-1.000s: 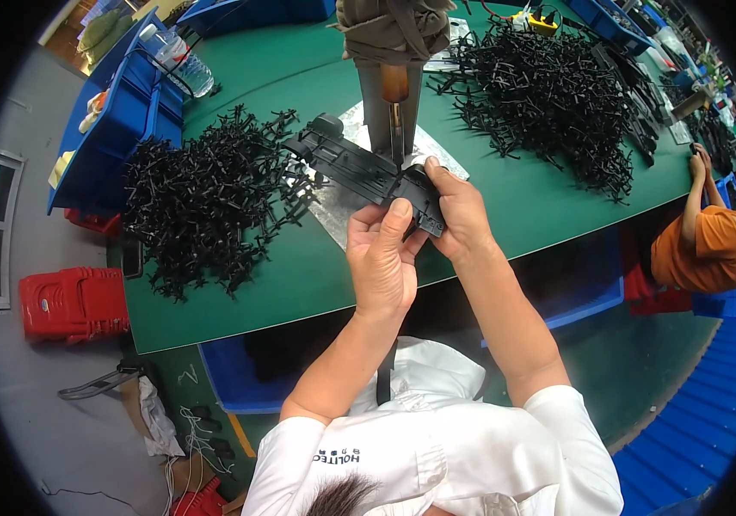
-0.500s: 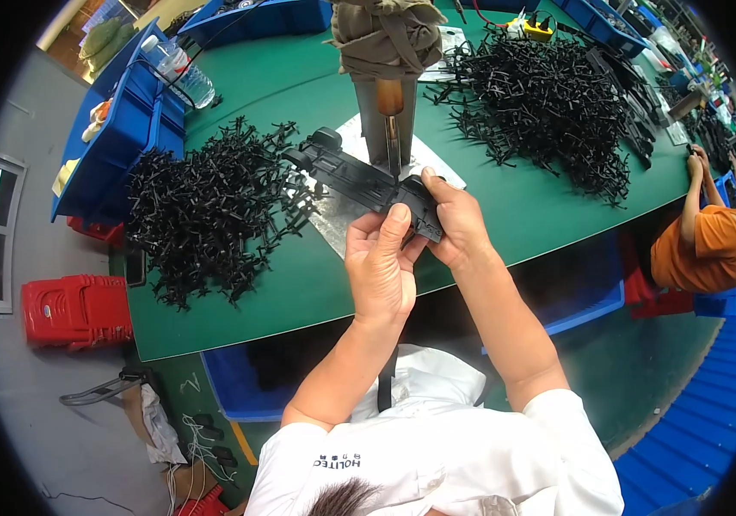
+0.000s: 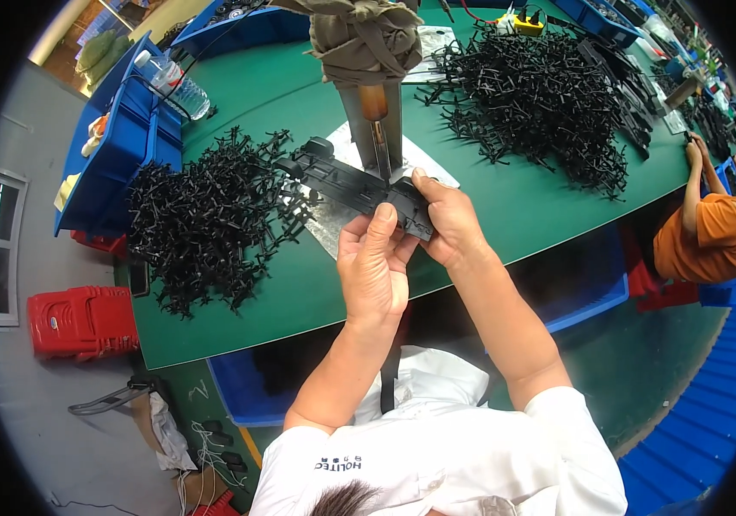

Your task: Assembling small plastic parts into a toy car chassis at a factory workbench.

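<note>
A long black moulded plastic part, like a toy car chassis, is held tilted over the table by both my hands. My left hand grips its near edge, thumb on top and fingers curled beneath. Closed on its right end is my right hand, the thumb along the far edge. A thin upright metal rod below an amber sleeve comes down to the part between my thumbs; whether its tip touches, I cannot tell. Bundled cloth wraps the top of this tool, in front of a metal post.
Heaps of small black branching plastic pieces lie left and right on the green table. Blue bins and a plastic bottle stand at the left. A co-worker in orange sits at the right.
The whole view has shifted slightly, so the table and tool appear a little further left. Both hands keep the same grip on the black part under the rod.
</note>
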Demonstrator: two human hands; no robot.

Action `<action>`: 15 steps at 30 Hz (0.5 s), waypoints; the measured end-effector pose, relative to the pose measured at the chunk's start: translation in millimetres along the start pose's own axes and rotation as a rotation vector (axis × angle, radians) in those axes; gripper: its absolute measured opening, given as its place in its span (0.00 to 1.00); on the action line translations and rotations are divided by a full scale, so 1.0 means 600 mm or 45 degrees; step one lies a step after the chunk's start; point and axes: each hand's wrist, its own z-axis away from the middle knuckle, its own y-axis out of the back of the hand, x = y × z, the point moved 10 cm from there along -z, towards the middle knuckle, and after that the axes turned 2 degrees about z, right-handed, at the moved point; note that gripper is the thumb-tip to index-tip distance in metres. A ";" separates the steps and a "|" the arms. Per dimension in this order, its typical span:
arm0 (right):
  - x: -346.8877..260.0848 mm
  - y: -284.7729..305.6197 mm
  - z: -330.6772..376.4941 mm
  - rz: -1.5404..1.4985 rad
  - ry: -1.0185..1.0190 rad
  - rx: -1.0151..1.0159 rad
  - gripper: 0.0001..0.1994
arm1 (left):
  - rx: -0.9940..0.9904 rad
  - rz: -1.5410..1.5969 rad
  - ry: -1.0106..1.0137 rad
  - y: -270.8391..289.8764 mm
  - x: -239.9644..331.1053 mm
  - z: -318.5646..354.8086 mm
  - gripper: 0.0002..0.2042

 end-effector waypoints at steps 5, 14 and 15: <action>0.002 -0.002 -0.006 0.021 -0.004 -0.035 0.13 | -0.028 0.017 0.016 -0.001 0.000 -0.004 0.15; 0.006 0.003 -0.011 -0.017 -0.028 -0.036 0.13 | 0.000 -0.016 0.001 0.002 -0.002 -0.005 0.16; 0.006 0.006 -0.010 -0.004 -0.022 -0.010 0.13 | -0.006 -0.004 0.010 0.002 -0.004 -0.007 0.16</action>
